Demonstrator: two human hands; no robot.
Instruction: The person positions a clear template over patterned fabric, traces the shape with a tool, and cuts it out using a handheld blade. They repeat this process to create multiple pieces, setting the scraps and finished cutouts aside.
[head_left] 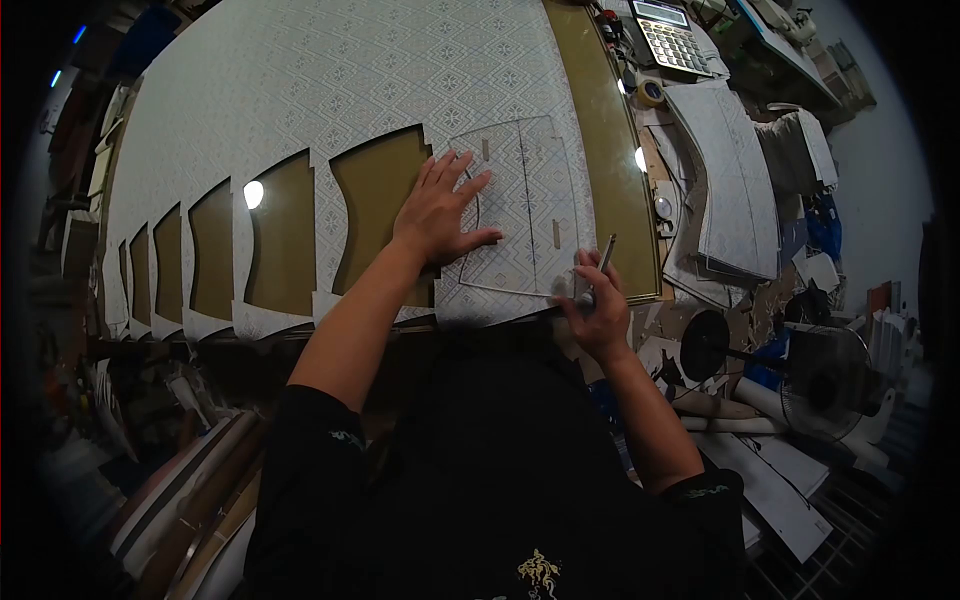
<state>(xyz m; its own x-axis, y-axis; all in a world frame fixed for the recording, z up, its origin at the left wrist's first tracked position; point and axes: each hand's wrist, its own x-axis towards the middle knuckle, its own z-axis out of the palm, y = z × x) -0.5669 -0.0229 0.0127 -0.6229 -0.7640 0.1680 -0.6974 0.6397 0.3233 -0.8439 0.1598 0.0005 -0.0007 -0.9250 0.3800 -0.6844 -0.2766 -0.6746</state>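
A clear template (505, 200) with a dark line down its middle lies on the patterned sheet (300, 80). My left hand (440, 210) rests with spread fingers on the template's left part and the sheet beside it, holding nothing. At the template's lower right corner, my right hand (598, 305) has its fingers closed round a slim pen-like tool (607, 254), which points up. Several curved openings have been cut in the sheet to the left of my left hand, and the brownish table surface (375, 200) shows through them.
Stacked cut pieces (735, 190) lie at the right, below a calculator (668, 38) and a tape roll (650, 94). A fan (825, 385) stands at the lower right. Rolls of material (190, 500) lean at the lower left. The table's near edge runs in front of my body.
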